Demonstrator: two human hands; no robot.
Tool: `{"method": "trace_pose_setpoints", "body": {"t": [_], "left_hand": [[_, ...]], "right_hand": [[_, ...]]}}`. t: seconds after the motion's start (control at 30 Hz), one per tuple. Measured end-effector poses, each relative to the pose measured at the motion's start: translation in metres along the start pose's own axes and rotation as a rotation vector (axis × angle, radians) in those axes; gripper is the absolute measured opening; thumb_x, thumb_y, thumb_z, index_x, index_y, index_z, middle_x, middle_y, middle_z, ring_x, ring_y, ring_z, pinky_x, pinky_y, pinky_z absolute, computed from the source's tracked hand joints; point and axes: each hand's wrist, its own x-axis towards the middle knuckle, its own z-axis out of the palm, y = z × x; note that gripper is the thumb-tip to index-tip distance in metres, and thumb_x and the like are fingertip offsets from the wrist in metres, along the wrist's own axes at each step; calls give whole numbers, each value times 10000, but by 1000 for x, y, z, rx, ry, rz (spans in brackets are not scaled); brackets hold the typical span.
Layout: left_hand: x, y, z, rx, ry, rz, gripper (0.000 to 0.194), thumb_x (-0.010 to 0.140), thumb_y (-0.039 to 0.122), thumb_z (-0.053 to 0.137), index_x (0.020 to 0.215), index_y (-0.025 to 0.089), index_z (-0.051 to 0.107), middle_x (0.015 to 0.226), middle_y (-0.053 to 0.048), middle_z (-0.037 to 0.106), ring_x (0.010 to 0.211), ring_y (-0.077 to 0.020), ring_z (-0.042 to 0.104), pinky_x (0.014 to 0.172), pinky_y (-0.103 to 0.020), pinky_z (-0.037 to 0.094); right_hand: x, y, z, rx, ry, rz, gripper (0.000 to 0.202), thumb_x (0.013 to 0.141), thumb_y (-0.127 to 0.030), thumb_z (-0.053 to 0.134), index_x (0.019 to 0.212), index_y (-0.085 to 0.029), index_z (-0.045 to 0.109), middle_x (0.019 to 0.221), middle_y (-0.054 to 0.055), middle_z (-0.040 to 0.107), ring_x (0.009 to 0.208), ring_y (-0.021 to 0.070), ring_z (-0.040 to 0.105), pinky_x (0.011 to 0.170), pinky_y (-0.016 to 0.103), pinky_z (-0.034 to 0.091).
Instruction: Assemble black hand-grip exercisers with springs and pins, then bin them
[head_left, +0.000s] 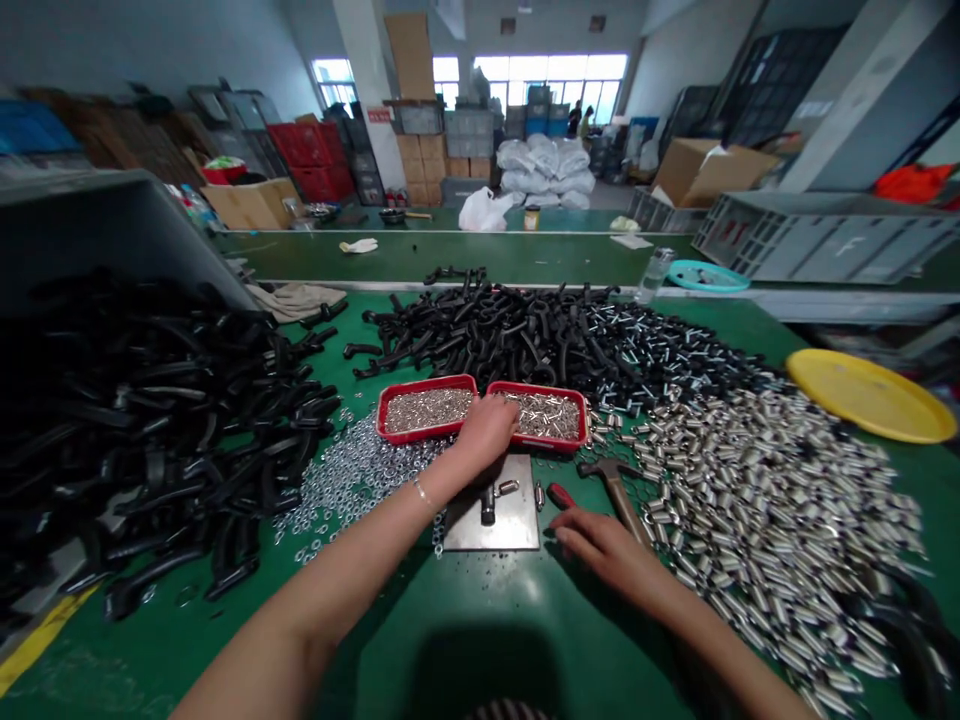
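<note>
My left hand [487, 430] reaches over the left end of the right red tray [583, 425], which holds small metal pins. Its fingers are curled down into the tray; whether they pinch anything is hidden. Below it, a steel plate [465, 525] carries a short black part [489, 508] and a silver cylindrical piece [508, 487]. My right hand [596, 540] hovers or rests just right of the plate, fingers loosely extended and nothing visible in them. Close to its fingertips lies a red-handled tool [559, 494]. A hammer [616, 490] lies beyond that hand.
Left red tray [384, 425] holds tiny metal parts. Washers [337, 480] spread at left, beside black curved parts [165, 430] spilling from a grey bin [112, 220]. More black parts [517, 330] are heaped behind the trays. Silver cylinders [772, 500] and a yellow lid [870, 395] occupy the right.
</note>
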Motion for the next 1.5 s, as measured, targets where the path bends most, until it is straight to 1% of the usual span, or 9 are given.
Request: {"method": "trace_pose_setpoints", "body": {"t": [0.17, 0.3, 0.5, 0.73, 0.83, 0.97, 1.13, 1.4, 1.5], "left_hand": [[53, -3, 12, 79, -94, -74, 140, 793, 55, 594, 764, 107, 721, 881, -182, 728, 935, -304, 670, 891, -427, 454], [51, -9, 17, 43, -54, -77, 133, 816, 128, 595, 797, 159, 723, 932, -133, 735, 959, -282, 667, 897, -406, 458], [42, -9, 17, -83, 72, -105, 160, 870, 187, 538, 920, 219, 686, 974, -47, 731, 933, -213, 664, 806, -303, 470], [39, -14, 17, -468, 252, -78, 177, 916, 177, 515, 970, 175, 684, 960, -45, 728, 899, -171, 659, 820, -265, 486], [12, -17, 16, -571, 287, 33, 198, 937, 173, 518, 1016, 178, 699, 1066, -53, 707, 1034, -173, 629, 951, -305, 467], [-45, -29, 17, -648, 152, 9, 152, 923, 219, 579, 1036, 182, 676, 977, -31, 696, 915, -169, 640, 855, -303, 491], [-84, -42, 21, -587, 65, -32, 145, 925, 285, 602, 845, 178, 658, 891, -25, 661, 863, -177, 620, 810, -298, 465], [-82, -33, 38, -247, -8, -72, 223, 960, 334, 557, 837, 164, 632, 881, -65, 656, 861, -221, 602, 795, -338, 440], [-82, -32, 38, -123, 4, 60, 241, 986, 322, 502, 880, 153, 638, 907, -90, 646, 901, -238, 584, 828, -361, 429]], "right_hand": [[-14, 22, -14, -155, 184, 41, 316, 1009, -380, 393, 1073, -208, 650, 1067, 97, 695, 990, 247, 653, 893, 372, 486], [-27, 47, -24, -514, 395, 192, 306, 995, -336, 419, 1195, -193, 600, 1099, 134, 626, 1001, 278, 623, 847, 382, 497], [-22, 57, -19, -770, 378, 271, 309, 957, -267, 494, 1249, -169, 525, 1051, 130, 636, 981, 279, 627, 777, 336, 475], [6, 71, -51, -464, 216, 459, 326, 896, -365, 522, 1112, -133, 600, 1007, 148, 705, 845, 262, 679, 698, 334, 456], [13, 77, -78, -255, 149, 457, 263, 850, -415, 548, 876, -168, 636, 812, 86, 703, 737, 239, 661, 649, 331, 458], [2, 68, -94, -32, 298, 313, 251, 797, -446, 612, 860, -204, 595, 742, 33, 649, 688, 212, 613, 605, 323, 478], [-19, 28, -66, 379, 244, 326, 487, 895, -579, 524, 1257, -255, 482, 833, 9, 635, 461, 124, 483, 384, 256, 393], [0, -9, -19, 314, 147, 161, 462, 946, -523, 473, 1296, -223, 512, 887, 43, 679, 511, 127, 532, 423, 242, 402], [10, -8, -13, 200, 124, 82, 427, 967, -492, 459, 1280, -212, 533, 909, 53, 698, 541, 135, 556, 505, 270, 447]]}}
